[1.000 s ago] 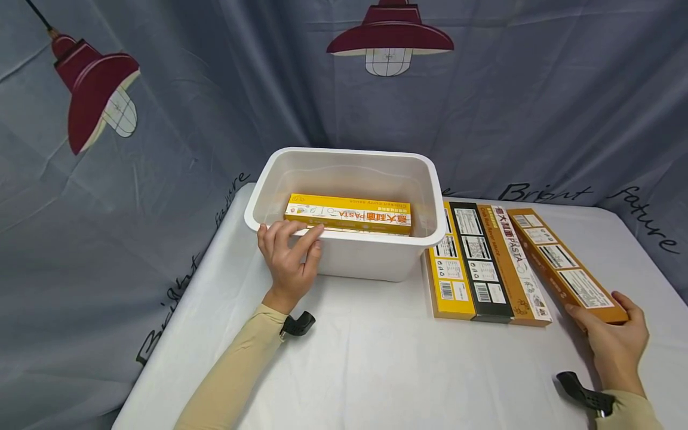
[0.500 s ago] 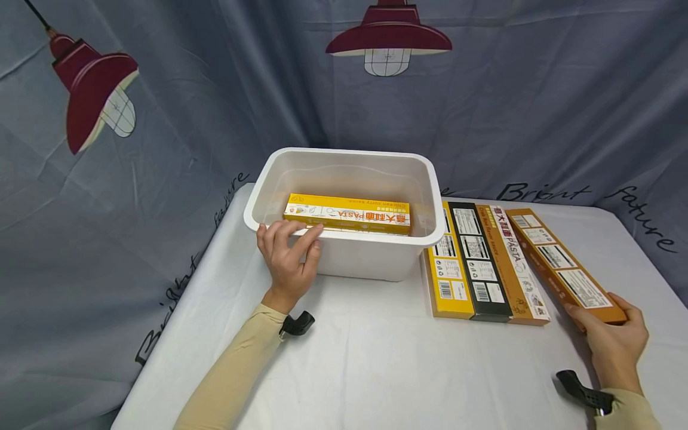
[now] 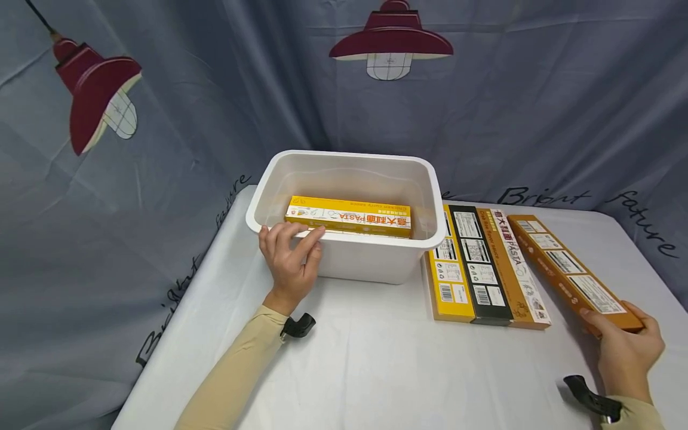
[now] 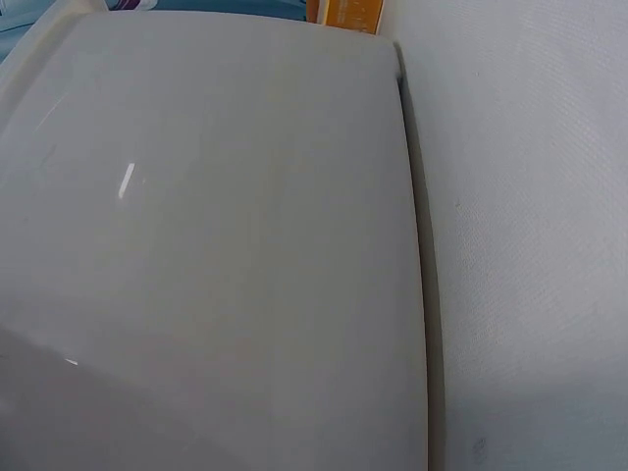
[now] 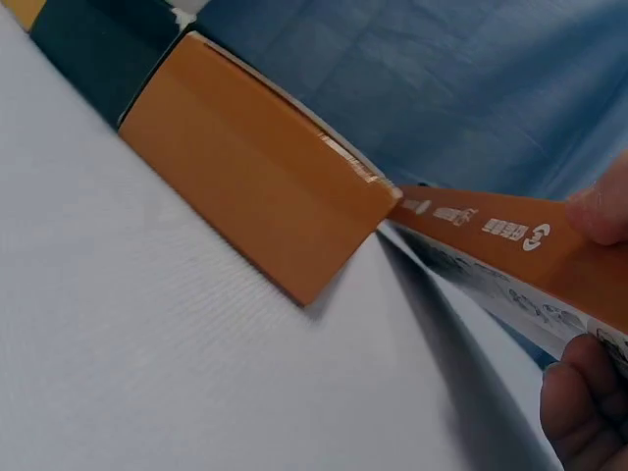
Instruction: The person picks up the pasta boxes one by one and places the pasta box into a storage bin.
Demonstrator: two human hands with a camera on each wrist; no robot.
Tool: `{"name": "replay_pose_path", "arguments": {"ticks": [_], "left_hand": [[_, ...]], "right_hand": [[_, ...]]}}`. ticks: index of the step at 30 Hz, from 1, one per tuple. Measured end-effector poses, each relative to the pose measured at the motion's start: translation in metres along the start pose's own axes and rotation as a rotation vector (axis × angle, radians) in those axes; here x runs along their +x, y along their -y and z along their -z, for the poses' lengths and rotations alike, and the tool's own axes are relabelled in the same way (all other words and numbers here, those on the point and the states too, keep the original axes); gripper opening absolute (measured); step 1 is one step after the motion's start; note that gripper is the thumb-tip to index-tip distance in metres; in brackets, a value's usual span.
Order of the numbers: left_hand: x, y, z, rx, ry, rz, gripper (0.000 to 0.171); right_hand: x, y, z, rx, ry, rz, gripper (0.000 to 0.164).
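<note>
My left hand (image 3: 290, 263) holds the near left rim of a white plastic tub (image 3: 371, 263), its fingers bent over the edge. Inside the tub lies a yellow pasta box (image 3: 349, 216); whatever is beneath it is mostly hidden. At the far right, my right hand (image 3: 626, 343) grips the near end of an orange-brown pasta box (image 3: 570, 272), thumb on one side and fingers on the other. In the right wrist view this held box (image 5: 471, 221) slants, its near end raised off the table. The tub's outer wall (image 4: 226, 235) fills most of the left wrist view.
Right of the tub, a yellow box (image 3: 454, 304), a black box (image 3: 484, 269) and another orange-brown box (image 3: 502, 263) lie side by side on the white tablecloth (image 3: 376, 358). A grey-blue curtain (image 3: 231, 77) hangs behind the table.
The near end of the held pasta box has moved right, away from the row, along with my right hand. My left hand stays on the tub's rim.
</note>
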State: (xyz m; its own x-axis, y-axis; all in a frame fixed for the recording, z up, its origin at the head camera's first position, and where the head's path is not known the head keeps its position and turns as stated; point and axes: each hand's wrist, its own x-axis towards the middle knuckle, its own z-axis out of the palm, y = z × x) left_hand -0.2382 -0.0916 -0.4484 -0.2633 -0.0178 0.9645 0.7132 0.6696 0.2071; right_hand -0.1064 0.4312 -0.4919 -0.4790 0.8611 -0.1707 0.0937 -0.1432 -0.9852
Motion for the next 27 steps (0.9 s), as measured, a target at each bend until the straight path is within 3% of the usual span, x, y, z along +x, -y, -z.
{"name": "replay_pose_path", "arguments": {"ticks": [8,13,18,27], "left_hand": [[0.0,0.0,0.001,0.0,-0.003,-0.007,0.022],[-0.001,0.001,0.0,0.004,-0.005,-0.008,0.022],[-0.003,0.001,0.001,0.0,-0.023,-0.002,0.022],[-0.002,0.0,0.001,-0.008,-0.01,0.0,0.022]], "right_hand": [[-0.009,0.017,0.007,0.225,0.059,0.072,0.064],[-0.015,0.029,0.006,0.284,0.091,0.11,0.061],[-0.017,0.044,-0.001,0.272,0.126,0.125,0.064],[-0.018,0.081,-0.017,0.15,0.191,0.207,0.066]]}}
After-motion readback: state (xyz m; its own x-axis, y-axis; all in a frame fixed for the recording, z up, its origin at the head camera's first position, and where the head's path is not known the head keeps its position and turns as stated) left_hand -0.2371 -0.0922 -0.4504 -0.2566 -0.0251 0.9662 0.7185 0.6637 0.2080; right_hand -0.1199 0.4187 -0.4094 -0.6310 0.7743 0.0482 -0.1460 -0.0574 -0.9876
